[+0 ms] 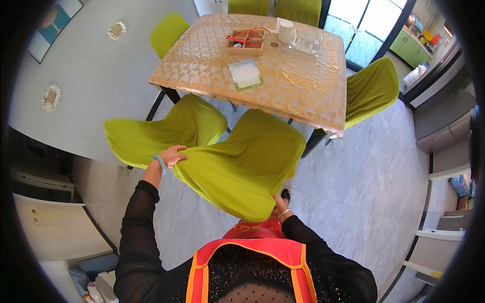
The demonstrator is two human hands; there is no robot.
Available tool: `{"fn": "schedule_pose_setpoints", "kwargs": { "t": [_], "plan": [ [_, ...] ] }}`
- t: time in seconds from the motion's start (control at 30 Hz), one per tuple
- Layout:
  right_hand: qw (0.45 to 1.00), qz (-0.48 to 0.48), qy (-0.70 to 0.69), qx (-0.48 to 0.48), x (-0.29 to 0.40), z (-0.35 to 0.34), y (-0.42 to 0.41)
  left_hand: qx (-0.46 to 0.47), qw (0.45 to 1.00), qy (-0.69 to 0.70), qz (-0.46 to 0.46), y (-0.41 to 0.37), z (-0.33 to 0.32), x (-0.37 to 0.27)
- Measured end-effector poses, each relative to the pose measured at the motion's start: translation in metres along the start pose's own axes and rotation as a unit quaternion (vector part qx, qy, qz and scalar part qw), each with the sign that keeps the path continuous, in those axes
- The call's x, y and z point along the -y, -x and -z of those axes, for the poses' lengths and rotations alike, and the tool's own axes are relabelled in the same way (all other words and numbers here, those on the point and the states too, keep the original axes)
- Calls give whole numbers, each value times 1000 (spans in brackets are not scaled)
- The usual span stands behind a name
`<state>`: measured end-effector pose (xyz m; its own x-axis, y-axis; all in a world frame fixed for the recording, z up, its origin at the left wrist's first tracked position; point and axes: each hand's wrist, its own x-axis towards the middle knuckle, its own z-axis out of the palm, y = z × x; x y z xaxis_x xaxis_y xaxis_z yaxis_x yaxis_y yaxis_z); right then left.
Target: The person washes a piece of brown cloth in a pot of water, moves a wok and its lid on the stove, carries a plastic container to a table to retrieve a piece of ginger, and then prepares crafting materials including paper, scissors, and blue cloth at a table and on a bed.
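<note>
Directly before me stands a dining chair in a stretchy lime-green fabric cover. My left hand, with a jade-coloured bangle at the wrist, grips the cover at the left edge of the backrest. Lower down on the right, my right hand holds the opposite edge of the same backrest. Its fingers are partly hidden behind the fabric. Creases run across the cover between the two hands. A second green-covered chair is close by on the left, just beyond my left hand.
The dining table wears a gold-patterned cloth. On it are a wooden divided box with a red cord, a paper roll, a clear glass tray and a notepad. Another covered chair stands right, over grey tile flooring.
</note>
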<state>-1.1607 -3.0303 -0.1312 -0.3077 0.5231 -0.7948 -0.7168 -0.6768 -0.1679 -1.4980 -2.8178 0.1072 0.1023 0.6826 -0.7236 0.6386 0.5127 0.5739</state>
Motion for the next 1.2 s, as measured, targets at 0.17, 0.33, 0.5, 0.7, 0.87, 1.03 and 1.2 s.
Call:
{"fn": "schedule_pose_setpoints", "kwargs": {
  "t": [0.17,0.33,0.5,0.7,0.87,1.03,1.2],
  "plan": [
    [990,18,39,133,83,63,-47,-51,974,183,-123,-44,-36,24],
    [988,60,102,97,168,41,23,-105,984,35,-143,-36,-87,-16],
    [978,27,175,114,187,80,10,-137,957,206,-149,-51,-126,-5],
    [970,35,240,-2,201,131,-46,-157,963,184,-119,-43,-126,-4],
    [770,232,592,-47,269,9,-15,-113,974,126,-148,-52,-118,28],
    [653,393,641,96,259,-203,22,-119,932,-218,-266,15,2,37],
    [531,385,710,256,116,-409,18,-159,830,-511,-156,75,166,80]
  ]
}}
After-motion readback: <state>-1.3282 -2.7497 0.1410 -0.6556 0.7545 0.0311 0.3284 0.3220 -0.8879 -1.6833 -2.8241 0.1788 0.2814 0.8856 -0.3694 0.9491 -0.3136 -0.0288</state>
